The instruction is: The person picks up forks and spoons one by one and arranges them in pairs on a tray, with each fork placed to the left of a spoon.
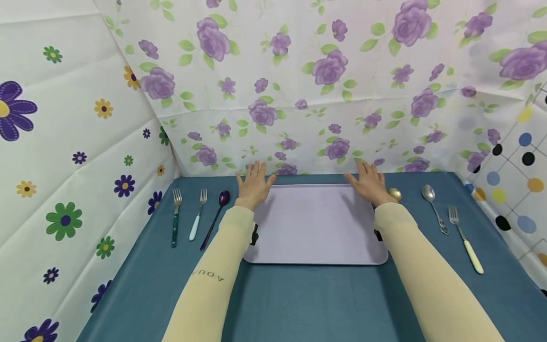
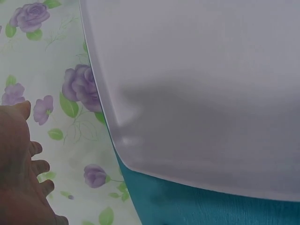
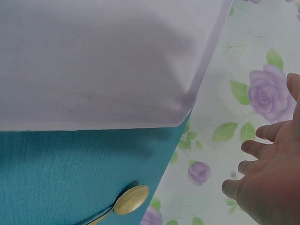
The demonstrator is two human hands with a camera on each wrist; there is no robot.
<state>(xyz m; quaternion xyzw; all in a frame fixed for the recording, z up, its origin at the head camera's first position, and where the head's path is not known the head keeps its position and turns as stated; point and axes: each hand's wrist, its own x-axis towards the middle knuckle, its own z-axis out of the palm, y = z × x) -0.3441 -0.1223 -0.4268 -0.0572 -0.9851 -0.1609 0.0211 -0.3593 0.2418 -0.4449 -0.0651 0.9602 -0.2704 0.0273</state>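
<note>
Pale lilac rectangular tray (image 1: 316, 223) lies flat on the blue-covered table (image 1: 316, 299), centre of frame. Left hand (image 1: 253, 186) and right hand (image 1: 371, 184): fingers straight, spread, holding nothing, at its upper left and upper right corners; wrist views show both apart from it. Main risk: the right sleeve (image 1: 412, 242) dropping or swinging outward could knock the gold-coloured metal spoon (image 1: 395, 194), partly hidden beside it. The left sleeve (image 1: 218, 261) could likewise catch the dark purple long-handled spoon (image 1: 224, 197). Uneven pressure on one corner might tip or skew the tray; pushing it toward the top of frame could rumple the purple-flowered white sheet (image 1: 299, 61).
</note>
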